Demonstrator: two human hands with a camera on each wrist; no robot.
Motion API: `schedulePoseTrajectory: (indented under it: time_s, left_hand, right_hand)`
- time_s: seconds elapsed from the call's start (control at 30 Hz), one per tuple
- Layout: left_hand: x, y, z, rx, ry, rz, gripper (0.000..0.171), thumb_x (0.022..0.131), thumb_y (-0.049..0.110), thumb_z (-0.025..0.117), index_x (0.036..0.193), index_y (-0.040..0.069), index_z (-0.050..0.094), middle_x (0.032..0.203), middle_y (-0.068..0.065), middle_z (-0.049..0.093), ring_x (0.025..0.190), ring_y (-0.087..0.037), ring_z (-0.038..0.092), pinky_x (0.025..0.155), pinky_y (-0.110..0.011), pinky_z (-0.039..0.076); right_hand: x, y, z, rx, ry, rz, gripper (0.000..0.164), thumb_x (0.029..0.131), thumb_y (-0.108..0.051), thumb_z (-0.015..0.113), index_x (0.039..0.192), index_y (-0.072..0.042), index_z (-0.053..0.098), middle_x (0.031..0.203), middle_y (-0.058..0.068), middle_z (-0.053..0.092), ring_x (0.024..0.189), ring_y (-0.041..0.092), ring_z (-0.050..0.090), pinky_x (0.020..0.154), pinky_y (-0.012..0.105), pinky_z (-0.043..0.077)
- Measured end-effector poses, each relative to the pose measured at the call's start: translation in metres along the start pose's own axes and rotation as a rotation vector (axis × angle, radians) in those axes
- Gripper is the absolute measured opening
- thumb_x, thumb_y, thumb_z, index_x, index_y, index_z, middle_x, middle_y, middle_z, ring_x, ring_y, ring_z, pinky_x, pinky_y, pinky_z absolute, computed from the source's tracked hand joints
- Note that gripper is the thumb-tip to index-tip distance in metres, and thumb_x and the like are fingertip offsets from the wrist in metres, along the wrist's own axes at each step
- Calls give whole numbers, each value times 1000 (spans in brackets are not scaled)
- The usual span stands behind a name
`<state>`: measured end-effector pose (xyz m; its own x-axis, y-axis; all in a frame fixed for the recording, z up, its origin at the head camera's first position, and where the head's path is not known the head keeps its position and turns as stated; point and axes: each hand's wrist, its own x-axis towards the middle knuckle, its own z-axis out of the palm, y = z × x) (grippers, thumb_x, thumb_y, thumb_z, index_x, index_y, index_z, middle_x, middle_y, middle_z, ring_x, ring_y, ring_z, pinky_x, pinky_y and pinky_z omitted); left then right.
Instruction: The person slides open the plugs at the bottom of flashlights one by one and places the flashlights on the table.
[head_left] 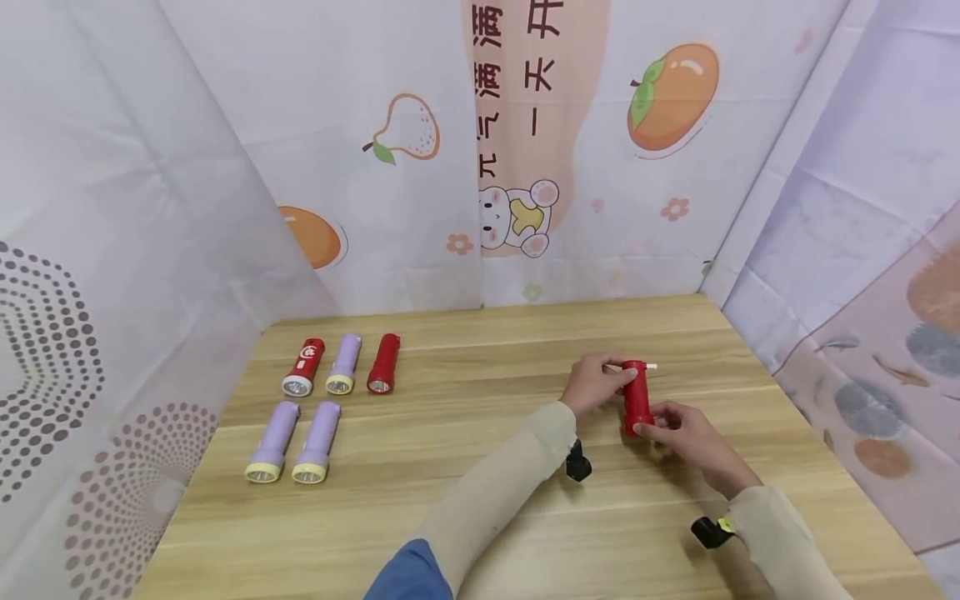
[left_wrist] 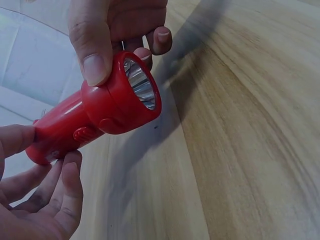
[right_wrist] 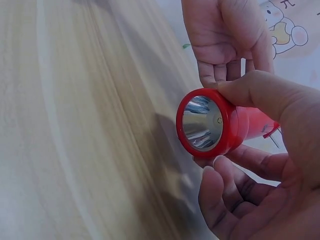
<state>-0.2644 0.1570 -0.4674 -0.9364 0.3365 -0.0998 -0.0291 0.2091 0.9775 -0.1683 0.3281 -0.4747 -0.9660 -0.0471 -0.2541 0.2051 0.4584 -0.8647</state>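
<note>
Both hands hold a red flashlight (head_left: 637, 400) over the right part of the table. My left hand (head_left: 594, 382) pinches its tail end, where a short whitish piece sticks out sideways. At the lens end, the thumb and fingers of my right hand (head_left: 686, 437) grip the wide head. The left wrist view shows the silver reflector (left_wrist: 141, 86) and a small red switch (left_wrist: 85, 133) on the body. Thin metal prongs (right_wrist: 274, 140) jut from the tail in the right wrist view. Part of the body is hidden behind the fingers.
On the table's left side, a red-and-white flashlight (head_left: 306, 363), a small lilac one (head_left: 345, 360) and a red one (head_left: 385, 360) form a back row. Two larger lilac flashlights (head_left: 276, 433) lie in front of them. Printed curtains (head_left: 420, 275) border the wooden table (head_left: 480, 433).
</note>
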Motion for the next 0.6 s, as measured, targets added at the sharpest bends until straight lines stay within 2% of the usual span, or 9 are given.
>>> schedulePoseTrajectory:
  time_s: [0.1,0.3,0.43,0.6]
  left_hand:
    - [0,1,2,-1,1,-13,23,95,22,77,115,11,76,78,2,71,84,-30,75,78,-52,59]
    - [2,-5,9,-9,9,-22,22,94,16,77,114,7,77,77,-1,70,81,-31,75,76,-48,60]
    - [5,-7,13,30,21,-30,28,93,16,78,119,5,75,76,0,70,76,-26,75,67,-37,60]
    - [6,-4,14,80,31,-38,31,93,18,79,121,5,75,76,1,69,74,-23,74,57,-23,52]
  right_hand:
    - [-2,0,0,5,3,14,53,97,-27,74,132,7,54,102,12,64,80,25,61,68,34,55]
    - [0,10,-1,0,6,28,52,99,-25,72,133,9,54,103,10,66,81,25,61,69,35,55]
    - [1,12,-7,-16,10,30,55,100,-26,71,135,11,53,108,13,69,83,25,63,71,35,56]
    - [1,7,-10,-31,23,46,58,100,-30,70,137,11,53,113,14,68,87,25,62,71,35,56]
